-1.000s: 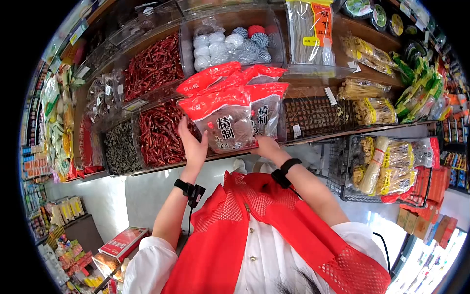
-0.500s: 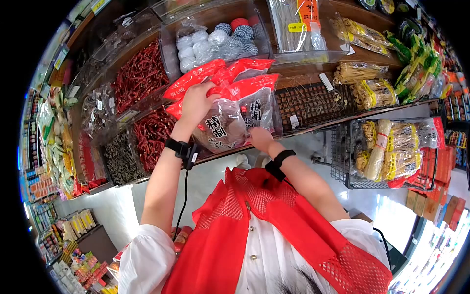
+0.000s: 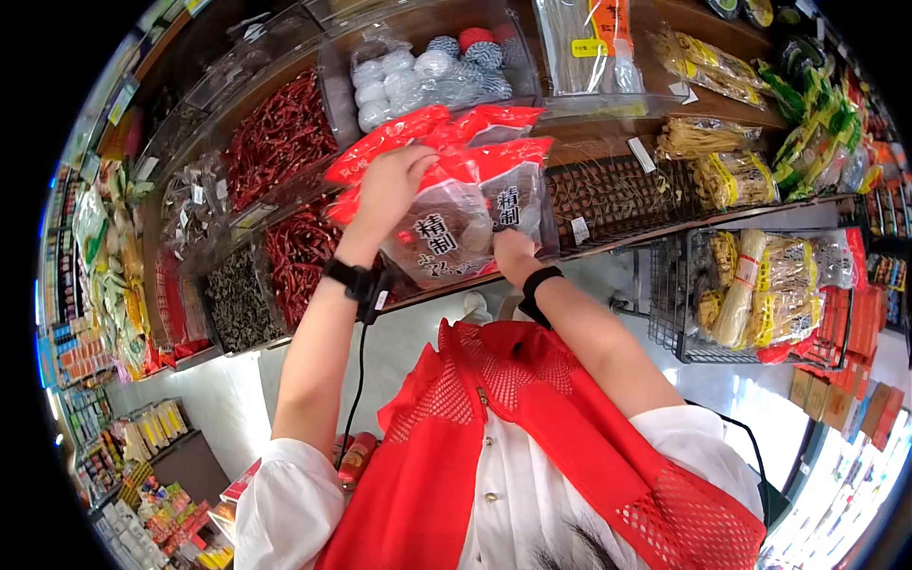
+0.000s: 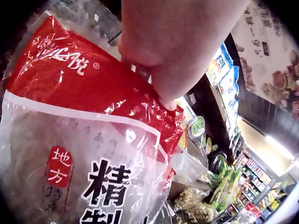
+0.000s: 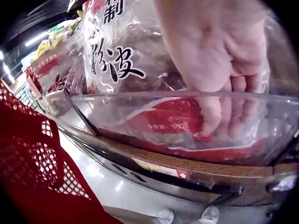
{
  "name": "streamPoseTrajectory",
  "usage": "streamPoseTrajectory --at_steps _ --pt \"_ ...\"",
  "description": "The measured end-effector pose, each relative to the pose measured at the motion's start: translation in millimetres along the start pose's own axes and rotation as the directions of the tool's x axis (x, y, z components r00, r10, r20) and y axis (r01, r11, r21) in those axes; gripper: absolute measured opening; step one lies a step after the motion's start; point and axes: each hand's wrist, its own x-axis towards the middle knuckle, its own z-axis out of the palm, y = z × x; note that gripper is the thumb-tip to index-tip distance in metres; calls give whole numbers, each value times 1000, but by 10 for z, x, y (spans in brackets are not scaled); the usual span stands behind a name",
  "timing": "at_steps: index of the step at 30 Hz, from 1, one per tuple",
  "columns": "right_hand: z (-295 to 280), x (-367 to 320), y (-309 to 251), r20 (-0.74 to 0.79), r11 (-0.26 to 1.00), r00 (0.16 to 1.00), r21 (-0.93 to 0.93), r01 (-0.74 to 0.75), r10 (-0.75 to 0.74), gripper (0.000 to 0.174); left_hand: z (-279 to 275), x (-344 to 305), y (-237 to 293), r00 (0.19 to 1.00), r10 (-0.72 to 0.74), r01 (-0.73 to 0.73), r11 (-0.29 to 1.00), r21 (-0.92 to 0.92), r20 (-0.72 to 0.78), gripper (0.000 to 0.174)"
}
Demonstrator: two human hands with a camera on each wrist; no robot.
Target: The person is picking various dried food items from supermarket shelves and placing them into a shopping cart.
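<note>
Several clear, red-topped bags of round dried sheets stand crowded together at the shelf's front. My left hand [image 3: 388, 193] grips the red top of the front bag [image 3: 418, 249]; thumb and fingertips meet along that edge in the left wrist view. Partly behind it on the right is a second bag [image 3: 528, 193]. Low at the front bag's right corner is my right hand [image 3: 514, 255]. Its fingers [image 5: 237, 109] reach down behind the clear bin wall [image 5: 114, 123], and the thumb bends against the bag's red bottom.
Bins of dried red chillies [image 3: 285, 133] and dark dried strips [image 3: 240, 302] lie to the left. Wrapped white balls [image 3: 404, 85] fill a bin behind. At right, a black wire basket [image 3: 670, 309] holds packaged goods below the shelf edge. A brown woven tray [image 3: 608, 201] sits beside the bags.
My left hand has gone from the front bag's left side up to its red top. My right hand stays at the lower right corner. The head view has shifted slightly.
</note>
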Motion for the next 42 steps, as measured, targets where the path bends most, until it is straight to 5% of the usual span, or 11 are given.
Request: streamPoseTrajectory --at_steps 6,8,10,12,13,17,20,25,32,36,42 --pt "70 69 43 81 990 988 -55 -128 132 22 -159 -23 197 966 93 -147 964 -220 -239 12" --pt "-103 -160 127 72 996 995 -54 -69 73 22 -311 -291 99 929 207 -241 967 -78 -305 14" --pt "-162 -349 147 -47 995 995 -46 -87 85 21 -298 -678 -60 979 187 -193 979 63 87 26" --pt "-271 -489 77 -93 1000 996 16 -3 4 25 -200 -882 -20 914 360 -404 852 334 186 45" --pt "-310 -524 32 -143 993 986 72 92 -81 30 -102 -955 -59 909 231 -371 827 423 346 69" --pt "-115 -247 -130 -14 987 988 36 157 -156 32 344 -1012 -282 882 95 -373 739 561 461 96" --pt "247 38 -88 -110 991 994 133 -5 20 35 478 -934 -358 867 134 -423 706 568 479 97" --pt "15 -72 51 -146 965 967 129 228 -209 33 554 -1076 -414 795 430 -607 557 567 428 92" --pt "110 -49 135 -249 964 968 252 89 -24 22 563 -1092 -436 790 215 -541 685 488 574 91" --pt "56 -126 142 -209 981 977 194 -6 47 22 524 -1128 -390 792 303 -561 703 437 530 83" --pt "-282 -522 437 -444 965 896 238 106 11 19 307 -1266 -273 860 296 -471 772 426 415 68"
